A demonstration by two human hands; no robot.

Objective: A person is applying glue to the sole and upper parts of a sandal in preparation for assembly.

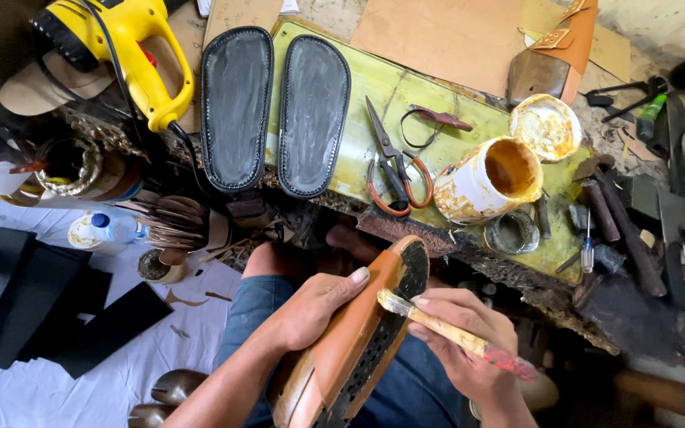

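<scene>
Soft daylight spreads evenly over the bench (374,87), bright with no hard shadows. A pale sheen glints off the two grey soles (275,107). Under the bench edge it goes dark and murky. Sharp in the centre, the corners bend and smear slightly.

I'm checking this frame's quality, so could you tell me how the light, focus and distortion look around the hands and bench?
Head view: soft, even daylight; no hard shadows. The two dark soles show a dull sheen, not glare. Left hand, right hand, brush and tan sole are sharp. Wide-angle bending curves the yellow-green board; the right edge falls dark and soft.
</scene>
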